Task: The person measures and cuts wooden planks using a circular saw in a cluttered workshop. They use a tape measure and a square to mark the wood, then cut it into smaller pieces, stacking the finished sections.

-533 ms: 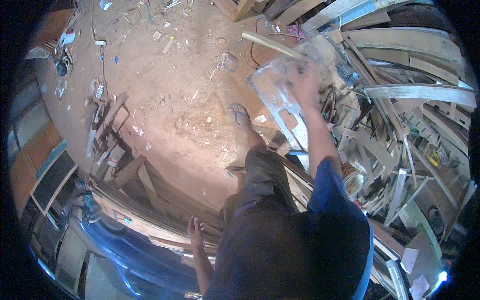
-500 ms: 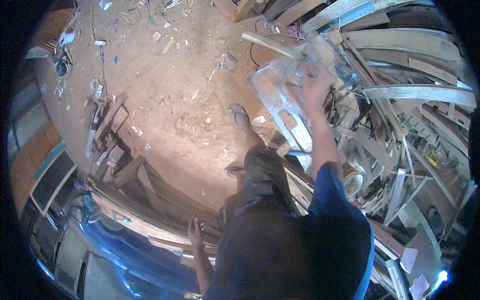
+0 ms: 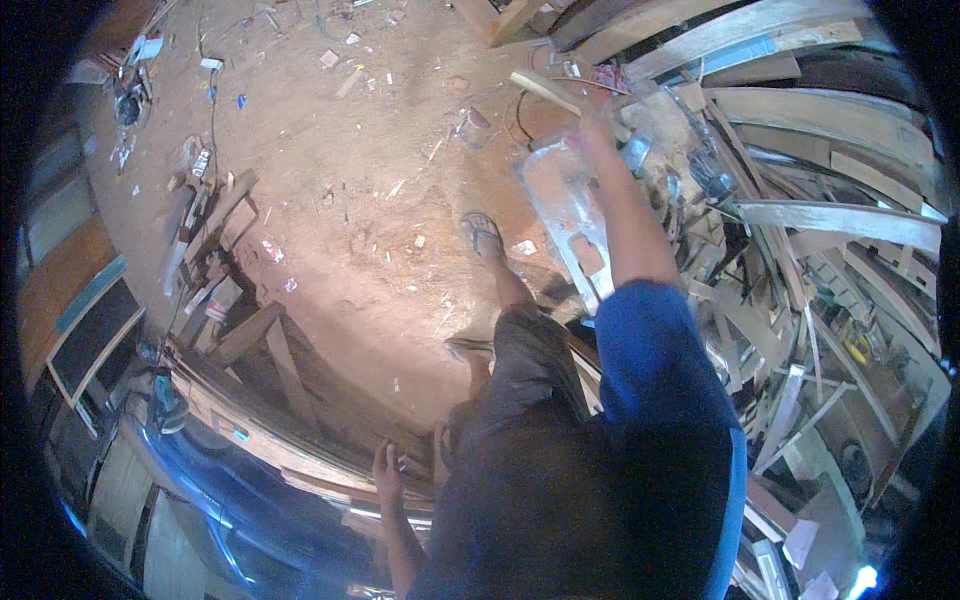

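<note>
My right hand (image 3: 593, 133) is stretched forward at the upper right, closed over the middle of a pale wooden handle (image 3: 545, 91); its fingers are slightly blurred. The handle's far tip points left over the floor, and what sits at its other end cannot be made out. Beneath the hand and forearm lies a dusty, pale metal plate (image 3: 548, 185) with a rectangular opening. A small bluish-white piece (image 3: 635, 153) is just right of the hand. My left hand (image 3: 389, 468) hangs low beside my leg, loosely curled with fingers apart and nothing in it, near stacked boards.
Long planks (image 3: 830, 215) and offcuts are heaped along the right. Boards (image 3: 270, 340) lean at the left, near a blue car-like body (image 3: 230, 500) and a teal power tool (image 3: 165, 395). Scraps and a cable (image 3: 212, 110) litter the dirt floor (image 3: 350, 200).
My right hand has moved left from beside the bluish-white piece onto the wooden handle. The handle keeps its place on the surroundings; the whole view has shifted slightly. My left hand still hangs low.
</note>
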